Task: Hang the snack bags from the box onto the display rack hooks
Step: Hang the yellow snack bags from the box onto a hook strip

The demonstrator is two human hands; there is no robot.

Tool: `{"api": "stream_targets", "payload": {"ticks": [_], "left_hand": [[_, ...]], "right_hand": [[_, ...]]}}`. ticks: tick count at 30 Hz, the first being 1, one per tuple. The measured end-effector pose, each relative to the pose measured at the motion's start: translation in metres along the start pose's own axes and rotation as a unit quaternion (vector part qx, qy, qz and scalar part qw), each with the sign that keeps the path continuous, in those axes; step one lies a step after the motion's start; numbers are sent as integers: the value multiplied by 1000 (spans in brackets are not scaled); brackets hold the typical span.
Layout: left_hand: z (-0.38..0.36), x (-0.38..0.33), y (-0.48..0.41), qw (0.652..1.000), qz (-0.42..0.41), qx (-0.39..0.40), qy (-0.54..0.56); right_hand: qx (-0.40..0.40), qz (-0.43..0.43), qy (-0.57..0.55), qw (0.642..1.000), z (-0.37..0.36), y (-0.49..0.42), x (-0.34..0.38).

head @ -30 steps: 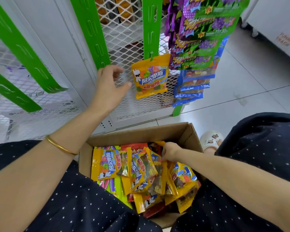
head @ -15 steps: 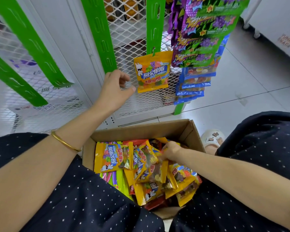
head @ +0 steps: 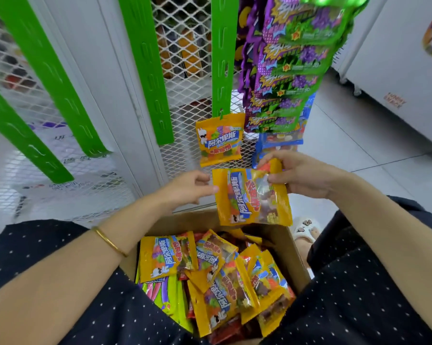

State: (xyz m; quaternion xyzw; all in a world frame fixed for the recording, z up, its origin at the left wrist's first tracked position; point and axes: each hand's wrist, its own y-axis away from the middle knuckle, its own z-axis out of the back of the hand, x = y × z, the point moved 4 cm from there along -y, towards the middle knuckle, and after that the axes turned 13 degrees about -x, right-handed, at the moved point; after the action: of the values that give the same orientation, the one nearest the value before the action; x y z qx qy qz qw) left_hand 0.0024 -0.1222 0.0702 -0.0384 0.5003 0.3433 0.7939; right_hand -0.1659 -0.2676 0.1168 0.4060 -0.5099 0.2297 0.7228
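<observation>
Over the box (head: 293, 255), the left hand (head: 187, 188) and the right hand (head: 302, 175) each pinch an edge of one yellow snack bag (head: 253, 197), just nearer than the hung bag (head: 219, 141).

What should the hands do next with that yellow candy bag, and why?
Probably turn the yellow bag upright and lift it to the green strip, above the hanging bag. The left hand and right hand hold it sideways over the box, not yet hung.
</observation>
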Motion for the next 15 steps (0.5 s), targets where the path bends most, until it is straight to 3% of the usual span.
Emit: {"api": "stream_targets", "payload": {"ticks": [3,6,9,11,15], "left_hand": [[-1,-7,0,981,61,45,177],[11,-21,-5,961,48,-38,269],[31,-34,-12,971,-77,-175,143],[38,-46,-11,964,-151,-203,86],[43,-59,-19,946,-245,-208,-43]], "right_hand": [[1,41,-93,995,6,0,21],[-30,53,-93,994,9,-12,28],[-79,49,113,989,14,-30,23],[-87,62,207,973,9,-39,24],[-71,160,155,972,-19,-53,39]]}}
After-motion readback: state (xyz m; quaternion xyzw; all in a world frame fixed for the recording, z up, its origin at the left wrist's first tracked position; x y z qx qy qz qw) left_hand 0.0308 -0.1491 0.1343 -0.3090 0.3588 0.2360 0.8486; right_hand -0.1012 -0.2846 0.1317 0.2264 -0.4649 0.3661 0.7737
